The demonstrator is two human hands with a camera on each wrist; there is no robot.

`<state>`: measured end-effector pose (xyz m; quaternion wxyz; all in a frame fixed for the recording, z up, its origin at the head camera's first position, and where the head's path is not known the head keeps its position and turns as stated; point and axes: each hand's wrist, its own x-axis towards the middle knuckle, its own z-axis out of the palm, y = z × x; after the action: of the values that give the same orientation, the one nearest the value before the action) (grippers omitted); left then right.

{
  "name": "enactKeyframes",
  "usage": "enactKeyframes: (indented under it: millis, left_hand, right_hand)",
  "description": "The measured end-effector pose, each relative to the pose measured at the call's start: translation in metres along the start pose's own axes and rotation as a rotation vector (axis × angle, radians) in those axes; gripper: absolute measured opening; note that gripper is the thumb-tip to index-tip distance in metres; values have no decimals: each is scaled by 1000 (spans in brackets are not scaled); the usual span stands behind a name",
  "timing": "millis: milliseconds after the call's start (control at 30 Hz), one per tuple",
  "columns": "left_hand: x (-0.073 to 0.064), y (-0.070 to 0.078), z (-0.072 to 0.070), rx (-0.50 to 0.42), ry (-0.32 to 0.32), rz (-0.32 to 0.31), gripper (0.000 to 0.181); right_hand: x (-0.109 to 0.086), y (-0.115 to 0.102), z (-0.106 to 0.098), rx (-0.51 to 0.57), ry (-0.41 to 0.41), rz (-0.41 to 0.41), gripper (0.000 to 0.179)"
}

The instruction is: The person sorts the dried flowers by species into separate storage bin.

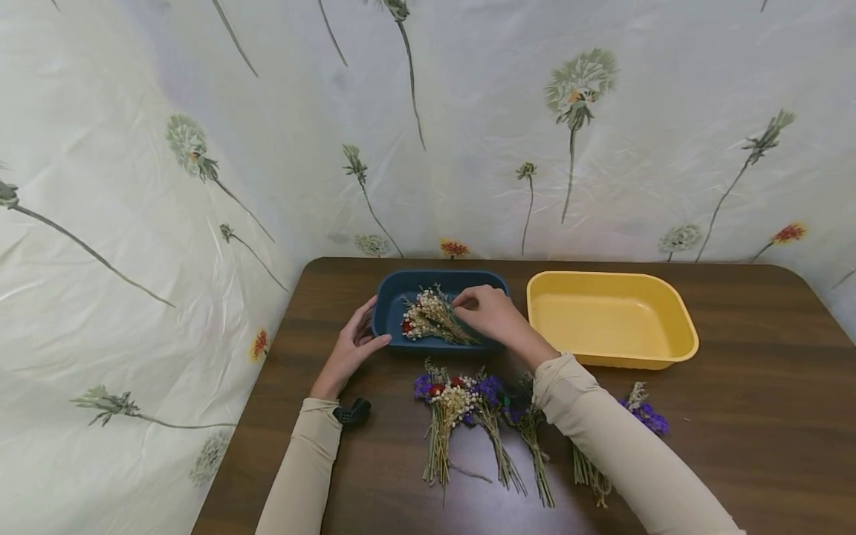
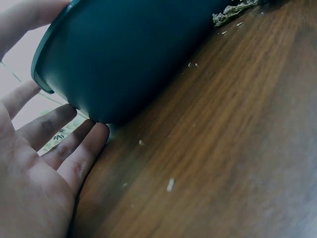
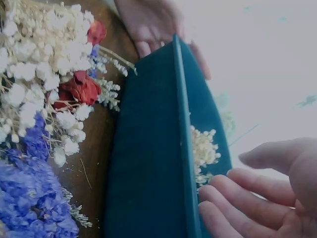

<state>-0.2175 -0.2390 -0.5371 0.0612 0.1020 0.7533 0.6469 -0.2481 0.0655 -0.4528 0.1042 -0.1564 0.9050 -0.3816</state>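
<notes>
A bunch of dried white and red flowers (image 1: 435,316) lies in the dark blue tub (image 1: 394,279), its heads toward the left. My left hand (image 1: 348,349) is at the tub's left end, thumb by the near rim. In the left wrist view its extended fingers (image 2: 84,158) touch the tub's outer wall. Over the tub's right part is my right hand (image 1: 491,312), close above the stems. The right wrist view shows its fingers (image 3: 257,193) loosely bent with a gap to the thumb, holding nothing. Pale flower heads (image 3: 203,148) show past the rim there.
Several dried bouquets (image 1: 455,397) with white, red and purple flowers lie in front of the tub. Another purple bunch (image 1: 645,416) is partly hidden by the right sleeve. A yellow tub (image 1: 682,342) stands to the right. Flower-print sheeting (image 1: 468,148) hangs behind the brown table (image 1: 769,416).
</notes>
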Motion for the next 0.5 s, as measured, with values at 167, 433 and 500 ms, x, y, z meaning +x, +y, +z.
enactKeyframes:
  millis: [167,433,500]
  left_hand:
    - [-1,-1,0,-2,-4,1,78]
    - [1,-2,0,-2,2,10,76]
    - [1,-2,-1,0,2,9,77]
  right_hand:
    - [-14,-1,-4,22,38,-17,24]
    - [-43,-9,-5,44,45,-29,24]
    - [-50,-10,-3,44,40,-34,23]
